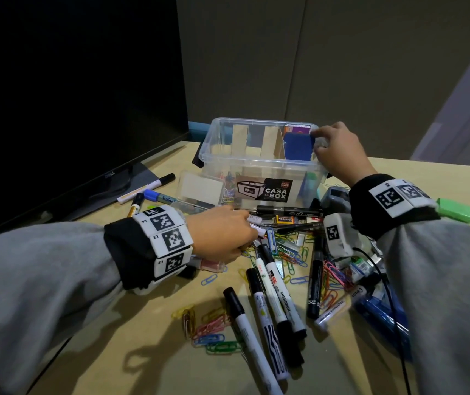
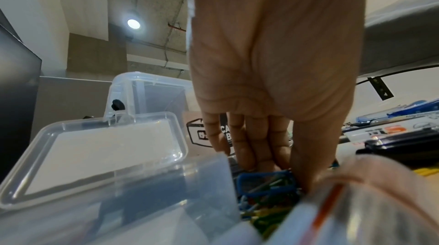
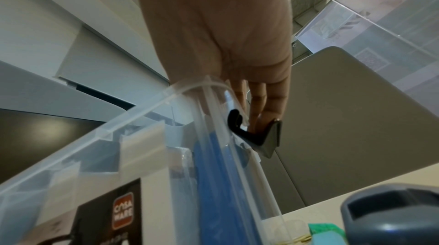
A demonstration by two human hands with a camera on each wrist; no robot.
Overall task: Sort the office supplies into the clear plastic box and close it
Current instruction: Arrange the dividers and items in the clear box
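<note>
Clear plastic box (image 1: 259, 166) stands open near the back of the tabletop (image 1: 148, 332), with cardboard dividers (image 1: 270, 142) splitting it into compartments. My right hand (image 1: 337, 151) is at its right-hand end, the grip pinching the top corner of a blue pad (image 1: 298, 145) that stands upright in the rightmost compartment. It looks light and fairly stiff, so I judge the edge hold is enough to seat it.

My left hand (image 1: 222, 233) is down in the pile in front of the box. From the left wrist view its fingers (image 2: 247, 147) reach straight down into coloured paper clips (image 2: 268, 189); whether the grip has closed on any I cannot tell.

Paper clips (image 1: 290, 252) lie loose and tangled across the tabletop, far too many to count. They are light, thin and slippery, so I would scoop or pinch them in bunches. The markers (image 1: 273, 297) are rigid, smooth and prone to roll, best taken mid-barrel: I count roughly five or six in the near cluster, one black marker (image 1: 289, 210) against the box front and about three by the monitor (image 1: 65, 95).

One small clear case (image 1: 199, 192) sits with its lid up beside the box, and one green eraser-like block (image 1: 454, 209) lies at far right. I cannot see the box's lid for certain.
</note>
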